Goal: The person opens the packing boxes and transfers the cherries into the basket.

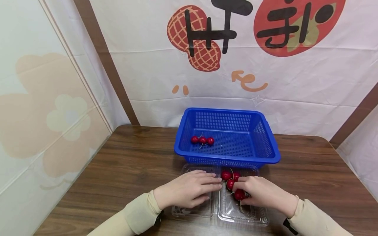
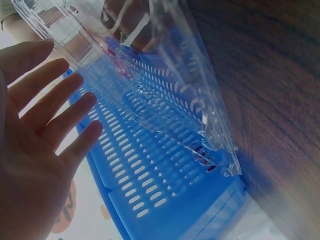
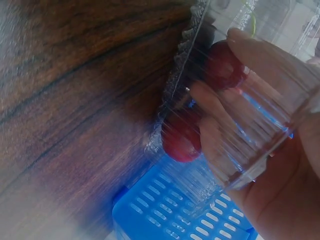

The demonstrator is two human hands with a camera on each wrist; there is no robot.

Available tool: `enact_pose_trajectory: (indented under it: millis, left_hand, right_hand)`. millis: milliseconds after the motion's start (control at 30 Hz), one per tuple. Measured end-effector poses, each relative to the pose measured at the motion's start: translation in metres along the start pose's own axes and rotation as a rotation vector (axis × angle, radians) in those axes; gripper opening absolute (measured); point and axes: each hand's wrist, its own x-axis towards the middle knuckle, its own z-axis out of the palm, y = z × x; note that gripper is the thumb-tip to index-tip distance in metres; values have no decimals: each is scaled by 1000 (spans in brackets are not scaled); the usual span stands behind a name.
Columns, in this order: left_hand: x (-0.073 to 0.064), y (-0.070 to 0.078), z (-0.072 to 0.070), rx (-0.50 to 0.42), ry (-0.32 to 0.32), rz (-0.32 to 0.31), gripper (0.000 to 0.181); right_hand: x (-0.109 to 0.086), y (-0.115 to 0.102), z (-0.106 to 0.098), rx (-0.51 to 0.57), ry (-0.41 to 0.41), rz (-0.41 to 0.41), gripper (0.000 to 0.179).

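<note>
A clear plastic clamshell box (image 1: 203,213) lies unfolded on the table. My right hand (image 1: 261,192) reaches into its right half, and its thumb and fingers pinch a red cherry (image 1: 239,195). The right wrist view shows that cherry (image 3: 223,65) through the clear wall, with another cherry (image 3: 181,135) against the fingers. More cherries (image 1: 226,175) with thin stems sit at the far end of that half. Over the left half, my left hand (image 1: 190,189) is spread with its palm down. Its fingers look straight and apart in the left wrist view, holding nothing.
A blue perforated basket (image 1: 227,159) stands just behind the box. Three cherries (image 1: 202,140) lie at the left of its floor. The brown wooden table (image 1: 127,164) meets a printed cloth backdrop (image 1: 147,75) at the back.
</note>
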Motion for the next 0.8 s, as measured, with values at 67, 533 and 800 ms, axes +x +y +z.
enact_pose_trajectory:
  millis: [67, 533, 800]
  left_hand:
    - [0, 0, 0, 2, -4, 0, 47]
    - [-1, 0, 0, 1, 1, -2, 47]
    - [0, 0, 1, -2, 11, 6, 47]
  right_hand:
    - [0, 0, 1, -5, 4, -3, 29]
    - [-1, 2, 4, 2, 11, -14, 30]
    - [0, 2, 4, 20, 10, -17, 29]
